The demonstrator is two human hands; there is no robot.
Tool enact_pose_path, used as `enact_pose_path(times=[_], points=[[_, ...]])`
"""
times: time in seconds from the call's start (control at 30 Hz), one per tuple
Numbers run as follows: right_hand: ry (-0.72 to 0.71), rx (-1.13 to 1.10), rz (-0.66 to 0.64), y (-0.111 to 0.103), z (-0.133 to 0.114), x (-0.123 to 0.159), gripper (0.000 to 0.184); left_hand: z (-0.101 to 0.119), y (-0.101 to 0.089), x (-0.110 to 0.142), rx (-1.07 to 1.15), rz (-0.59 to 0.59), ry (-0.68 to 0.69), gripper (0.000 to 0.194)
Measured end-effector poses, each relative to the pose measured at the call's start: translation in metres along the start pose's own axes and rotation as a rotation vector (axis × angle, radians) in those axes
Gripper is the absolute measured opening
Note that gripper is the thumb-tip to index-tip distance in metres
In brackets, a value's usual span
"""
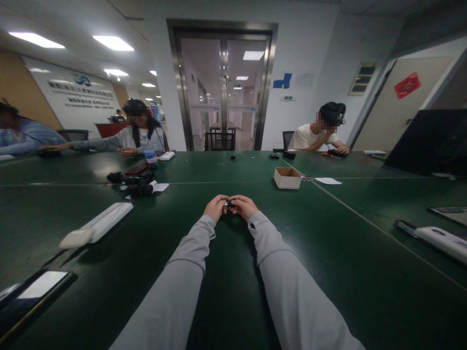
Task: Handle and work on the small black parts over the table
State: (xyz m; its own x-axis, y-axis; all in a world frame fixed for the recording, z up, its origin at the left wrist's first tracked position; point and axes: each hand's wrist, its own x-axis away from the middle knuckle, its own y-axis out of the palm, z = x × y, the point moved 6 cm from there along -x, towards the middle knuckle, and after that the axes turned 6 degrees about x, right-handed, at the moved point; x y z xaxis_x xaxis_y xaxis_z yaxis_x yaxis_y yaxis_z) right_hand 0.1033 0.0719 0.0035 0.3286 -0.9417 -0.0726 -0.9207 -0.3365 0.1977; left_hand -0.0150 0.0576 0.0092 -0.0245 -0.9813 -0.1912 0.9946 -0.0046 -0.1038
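Note:
Both my arms, in light grey sleeves, reach forward over the green table [226, 272]. My left hand [216, 206] and my right hand [243, 206] meet at the fingertips, both closed. Between them is a small black object with a shiny metal-looking end [228, 203]; it is too small and too covered by fingers to name. Fingers of both hands press on it, the metal part nearer the left and the black part nearer the right.
A small open cardboard box [287, 179] stands ahead to the right. To the left are a white power strip [98, 223], a phone [40, 291] and black gear [136, 184]. A large dark screen [430, 141] stands right. Other people sit across the table and at the far left.

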Motion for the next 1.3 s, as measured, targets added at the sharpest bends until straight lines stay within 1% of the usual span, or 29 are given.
enact_pose_path(times=[0.3, 0.5, 0.7, 0.83, 1.0, 1.1, 1.17, 1.23, 1.3], points=[[0.005, 0.007, 0.011, 0.0, 0.0, 0.0, 0.009, -0.002, 0.0, -0.002, 0.022, -0.022, 0.012, 0.031], [0.009, 0.01, 0.012, 0.0, 0.001, 0.0, 0.01, 0.001, 0.001, 0.0, 0.04, -0.008, 0.034, 0.029], [0.014, 0.016, 0.012, 0.0, 0.0, 0.0, 0.01, -0.001, 0.001, 0.0, 0.036, -0.003, 0.014, 0.026], [0.023, 0.024, 0.016, 0.0, 0.001, 0.0, 0.011, 0.004, 0.001, 0.003, 0.082, 0.004, 0.01, 0.028], [0.003, 0.044, 0.014, 0.001, 0.002, -0.001, 0.029, 0.012, -0.003, 0.006, 0.161, 0.049, -0.007, 0.026], [-0.035, 0.11, -0.032, 0.008, 0.0, 0.001, 0.038, 0.012, -0.005, 0.008, 0.211, 0.069, 0.006, 0.029], [-0.056, 0.168, -0.04, 0.014, -0.001, 0.006, 0.047, 0.012, -0.008, 0.011, 0.245, 0.094, 0.008, 0.033], [-0.068, 0.221, -0.011, 0.018, -0.004, 0.013, 0.058, 0.011, -0.016, 0.018, 0.291, 0.148, -0.026, 0.032], [-0.068, 0.265, 0.034, 0.019, -0.006, 0.022, 0.064, 0.014, -0.032, 0.03, 0.332, 0.203, -0.083, 0.03]])
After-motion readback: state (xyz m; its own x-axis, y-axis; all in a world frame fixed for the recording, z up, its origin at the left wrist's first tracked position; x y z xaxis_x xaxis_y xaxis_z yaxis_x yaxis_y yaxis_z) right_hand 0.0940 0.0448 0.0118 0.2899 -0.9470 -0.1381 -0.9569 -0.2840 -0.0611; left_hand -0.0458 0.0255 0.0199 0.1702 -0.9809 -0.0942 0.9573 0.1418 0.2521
